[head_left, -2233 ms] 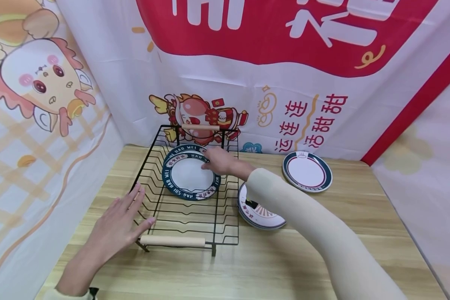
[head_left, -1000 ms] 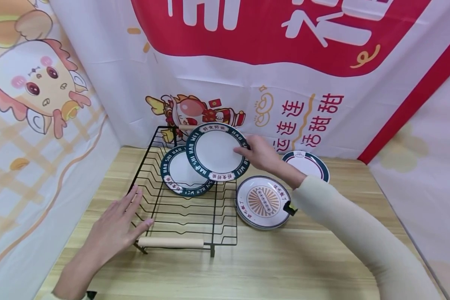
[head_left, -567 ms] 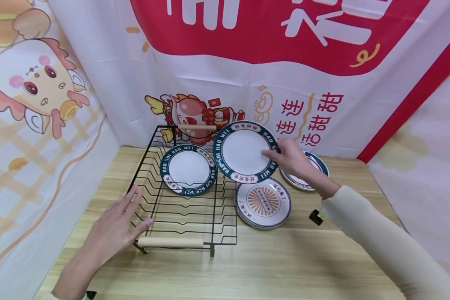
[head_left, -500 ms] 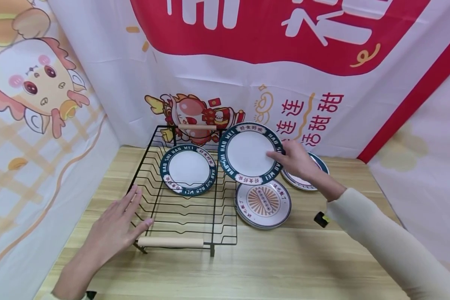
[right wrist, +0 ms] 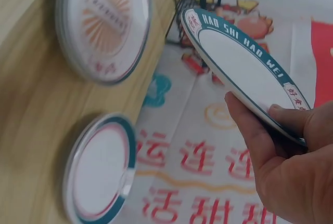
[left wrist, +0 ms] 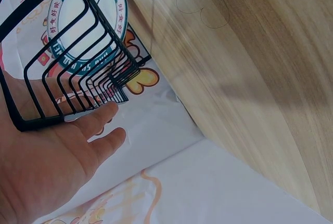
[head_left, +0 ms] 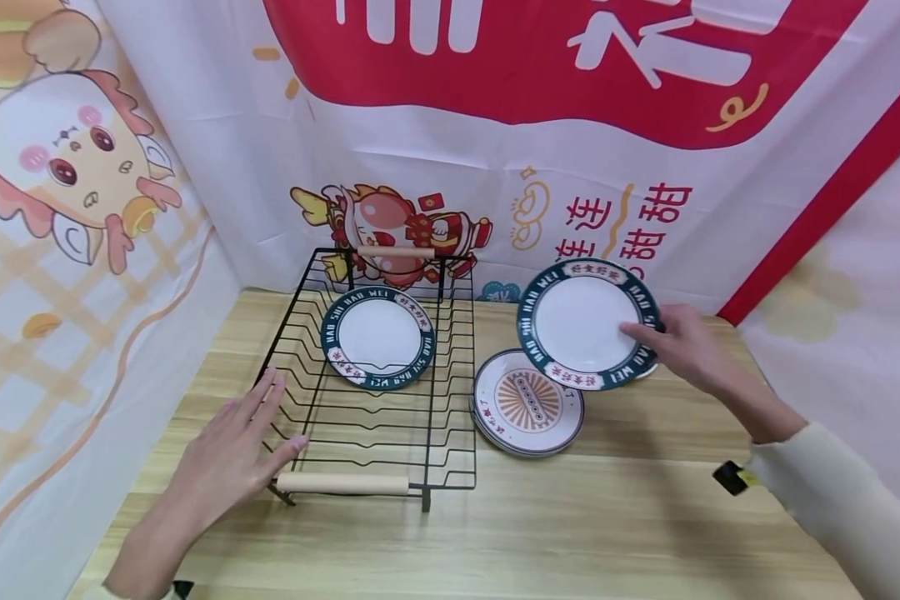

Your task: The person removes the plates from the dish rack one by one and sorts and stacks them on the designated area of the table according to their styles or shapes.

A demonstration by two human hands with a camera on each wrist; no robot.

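My right hand (head_left: 693,346) pinches the right rim of a white plate (head_left: 588,321) with a dark green lettered border. Its thumb lies on the upper face and the fingers are beneath, as the right wrist view shows. The plate is in the air, tilted, right of the black wire dish rack (head_left: 345,483). A matching green-bordered plate (head_left: 378,333) leans in the rack's rear part. With fingers extended, my left hand (head_left: 228,454) rests against the rack's left side; in the left wrist view its fingers (left wrist: 106,141) lie along the wires.
Right of the rack stands a stack of white plates (head_left: 525,404) with an orange ray pattern. Another green-and-red-rimmed plate (right wrist: 101,174) lies on the wooden table (head_left: 570,533), mostly hidden under the held plate in the head view. Printed cloth (head_left: 420,142) hangs behind and at the sides.
My right hand has lifted one green-bordered plate out of the rack and carried it rightward, over the ray-patterned stack and towards the far right plate. My left hand has stayed at the rack.
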